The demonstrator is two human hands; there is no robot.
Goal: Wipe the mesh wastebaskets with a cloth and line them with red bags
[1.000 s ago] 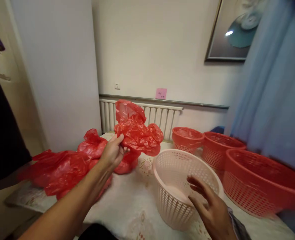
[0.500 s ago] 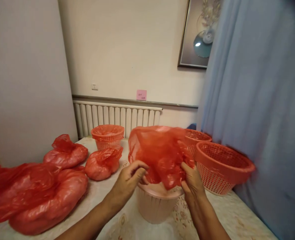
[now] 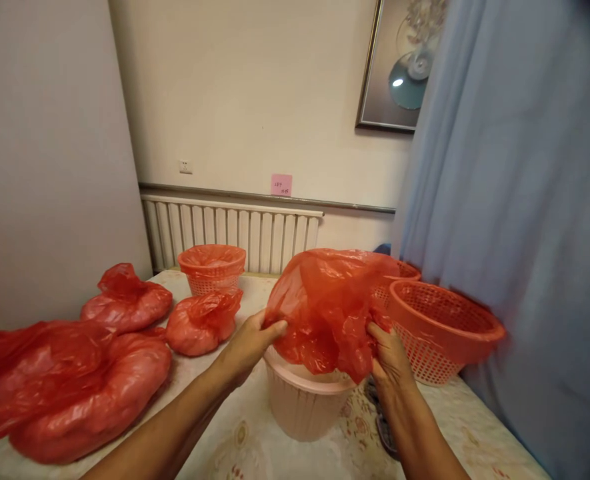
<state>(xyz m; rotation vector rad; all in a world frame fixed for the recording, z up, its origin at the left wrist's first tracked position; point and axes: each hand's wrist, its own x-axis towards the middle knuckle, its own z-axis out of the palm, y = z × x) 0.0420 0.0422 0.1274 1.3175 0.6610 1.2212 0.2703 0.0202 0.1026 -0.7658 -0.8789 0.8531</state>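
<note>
A thin red plastic bag (image 3: 325, 300) is spread out and puffed up above a pale pink bin (image 3: 307, 407) standing on the table. My left hand (image 3: 257, 340) pinches the bag's left edge, thumb on top. Bunched film at the bag's right side is gripped in my right hand (image 3: 387, 350). The bag covers the back of the bin's rim, while the front of the rim shows below it. Just right of my right hand stands a red perforated basket (image 3: 439, 333).
Several filled red bags (image 3: 95, 393) lie at the left. A red basket with a bag liner (image 3: 212, 267) stands at the back, before a white radiator (image 3: 229, 227). A dark object (image 3: 385, 427) is partly hidden by my right forearm. A blue curtain (image 3: 515, 200) hangs at the right.
My left hand, loosely curled beside the bag before, now has its edge pinched. The bag has opened wider and rounder. The view has shifted slightly.
</note>
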